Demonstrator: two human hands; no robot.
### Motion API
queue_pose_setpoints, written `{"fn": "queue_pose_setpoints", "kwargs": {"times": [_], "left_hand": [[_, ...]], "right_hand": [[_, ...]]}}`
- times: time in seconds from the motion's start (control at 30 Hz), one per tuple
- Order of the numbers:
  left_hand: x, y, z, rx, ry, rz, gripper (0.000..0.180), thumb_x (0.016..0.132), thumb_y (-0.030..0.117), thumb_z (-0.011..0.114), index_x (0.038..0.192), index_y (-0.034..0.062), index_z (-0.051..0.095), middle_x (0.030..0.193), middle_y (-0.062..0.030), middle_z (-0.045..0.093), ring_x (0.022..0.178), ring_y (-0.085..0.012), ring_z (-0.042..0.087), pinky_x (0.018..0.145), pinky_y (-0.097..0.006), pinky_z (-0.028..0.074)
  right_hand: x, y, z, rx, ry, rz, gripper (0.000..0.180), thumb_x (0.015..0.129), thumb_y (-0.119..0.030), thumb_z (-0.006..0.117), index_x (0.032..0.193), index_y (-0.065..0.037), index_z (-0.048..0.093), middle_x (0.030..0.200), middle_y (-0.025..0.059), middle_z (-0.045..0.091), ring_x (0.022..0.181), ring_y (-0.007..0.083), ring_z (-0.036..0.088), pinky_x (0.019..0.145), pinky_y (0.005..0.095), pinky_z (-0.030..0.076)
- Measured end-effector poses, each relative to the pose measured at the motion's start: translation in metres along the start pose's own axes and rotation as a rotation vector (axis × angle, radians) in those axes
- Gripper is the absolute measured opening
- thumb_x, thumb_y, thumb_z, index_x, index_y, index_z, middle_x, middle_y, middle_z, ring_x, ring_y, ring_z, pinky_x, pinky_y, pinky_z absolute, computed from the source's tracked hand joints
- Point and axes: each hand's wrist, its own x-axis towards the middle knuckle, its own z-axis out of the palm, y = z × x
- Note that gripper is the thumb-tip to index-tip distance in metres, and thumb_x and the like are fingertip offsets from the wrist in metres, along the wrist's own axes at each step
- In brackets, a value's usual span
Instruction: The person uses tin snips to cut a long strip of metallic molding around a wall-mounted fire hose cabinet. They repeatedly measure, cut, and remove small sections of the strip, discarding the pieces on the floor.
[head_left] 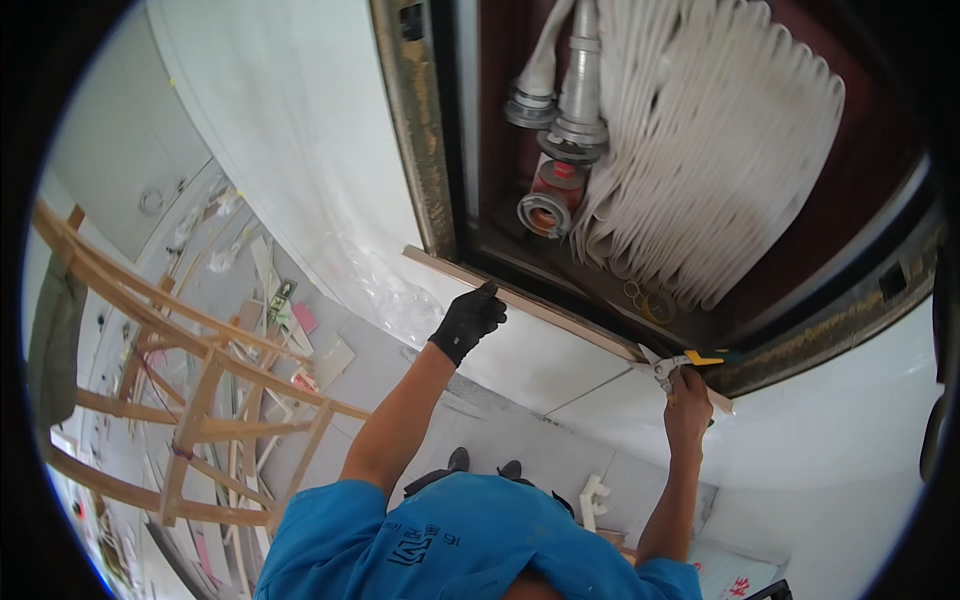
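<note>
Hold the wooden strip (560, 319) steady along the lower edge of the cabinet (430, 150), clamped in the gloved left hand (469, 319) toward its left end; grip the yellow-handled cutting tool (663, 369) in the right hand (687, 402), well apart, near the strip's right end, angled clear of fingers.

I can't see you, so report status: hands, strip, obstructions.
Left hand, gloved, at the strip. Right hand gripping snips. Strip along cabinet's lower edge. Snips and right hand hide part of strip.
</note>
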Motion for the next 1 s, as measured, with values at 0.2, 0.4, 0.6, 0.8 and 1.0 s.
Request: {"fn": "queue_pose_setpoints", "kwargs": {"times": [0.2,0.4,0.6,0.8,1.0], "left_hand": [[0.003,0.004,-0.016,-0.022,-0.024,0.005,0.029,0.091,0.039,0.072,0.079,0.0156,0.059,0.072,-0.0038,0.067,0.065,-0.0169,0.067,0.051,-0.025,0.046],[0.028,-0.017,-0.070,0.075,-0.298,0.249,0.038,0.101,0.013,0.053,0.137,0.0043,0.051,0.082,0.0002,0.060,0.072,-0.0126,0.060,0.065,-0.025,0.051],[-0.026,0.049,-0.061,-0.025,-0.369,0.344,0.033,0.102,0.028,0.056,0.123,0.0034,0.061,0.109,-0.0035,0.066,0.081,-0.0099,0.058,0.066,-0.023,0.044],[-0.057,-0.025,0.010,0.700,-0.418,0.254,0.031,0.094,0.019,0.068,0.114,-0.0051,0.066,0.100,-0.0117,0.069,0.085,-0.0192,0.069,0.077,-0.033,0.059],[-0.071,-0.204,0.086,0.830,-0.564,-0.028,0.026,0.090,0.017,0.072,0.107,-0.0022,0.072,0.080,-0.0004,0.068,0.070,-0.0072,0.060,0.064,-0.023,0.048]], "right_hand": [[0.018,-0.012,-0.005,0.003,-0.049,-0.009,0.031,0.080,0.006,0.062,0.109,-0.004,0.068,0.114,0.0113,0.065,0.104,0.0317,0.063,0.082,0.0403,0.054],[-0.013,-0.021,-0.021,0.043,0.047,-0.006,0.025,0.088,-0.002,0.057,0.108,-0.008,0.070,0.106,0.0117,0.065,0.095,0.0309,0.065,0.075,0.0400,0.055],[-0.071,-0.034,-0.025,0.307,-0.087,0.156,0.029,0.077,0.001,0.066,0.106,-0.006,0.068,0.116,0.0102,0.064,0.103,0.0306,0.063,0.080,0.0396,0.055],[-0.211,-0.048,0.005,0.515,0.168,0.724,0.019,0.086,-0.010,0.072,0.104,-0.003,0.070,0.113,0.0132,0.066,0.093,0.0284,0.066,0.081,0.0327,0.052],[-0.339,-0.056,0.055,0.711,0.536,1.463,0.024,0.092,-0.018,0.067,0.106,0.000,0.071,0.081,0.0047,0.068,0.074,0.0126,0.060,0.071,0.0273,0.048]]}}
